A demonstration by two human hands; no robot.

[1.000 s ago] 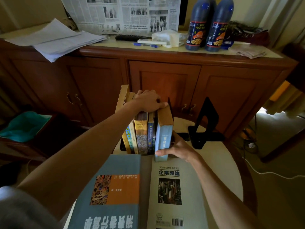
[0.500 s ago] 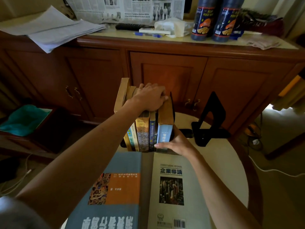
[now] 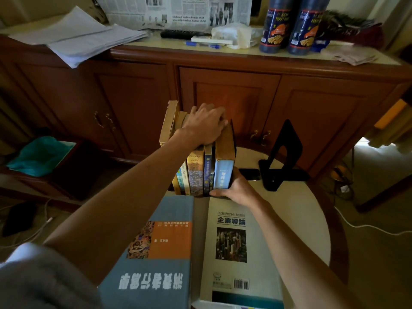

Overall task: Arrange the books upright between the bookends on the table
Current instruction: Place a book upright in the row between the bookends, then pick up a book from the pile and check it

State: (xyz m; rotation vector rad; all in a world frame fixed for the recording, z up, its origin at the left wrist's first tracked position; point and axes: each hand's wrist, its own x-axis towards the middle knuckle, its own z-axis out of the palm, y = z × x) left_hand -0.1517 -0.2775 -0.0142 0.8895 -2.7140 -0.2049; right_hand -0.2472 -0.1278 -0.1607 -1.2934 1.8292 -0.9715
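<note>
**A:** What did the room and the surface look like?

**B:** A round, pale desk (image 3: 296,210) with a dark wooden rim filled the lower centre of the frame. Behind it, across the upper half, ran a brown wooden sideboard (image 3: 223,90) carrying loose papers (image 3: 75,39) at upper left, a spread newspaper (image 3: 178,10) at top centre, a blue pen (image 3: 201,44), and two dark bottles (image 3: 292,25) with orange labels at upper right. A teal cloth (image 3: 40,155) lay at mid left.

**A:** Where were the books?

**B:** A row of upright books (image 3: 200,166) stood at the centre of the frame. Two large books lay flat in the lower centre: a blue-and-orange book (image 3: 156,253) on the left and a pale grey book (image 3: 240,246) on the right. One black bookend (image 3: 282,157) stood right of centre, apart from the row. A thin black upright edge showed against the row's right side, touching the last book.

**A:** And the hands?

**B:** The left hand (image 3: 205,128) rested palm-down on the tops of the upright books, its fingers bent over their far edge. The right hand (image 3: 236,188) was at the row's lower right corner, thumb along the base of the light blue book (image 3: 223,175), its grip closed around the black piece beside it.
</note>
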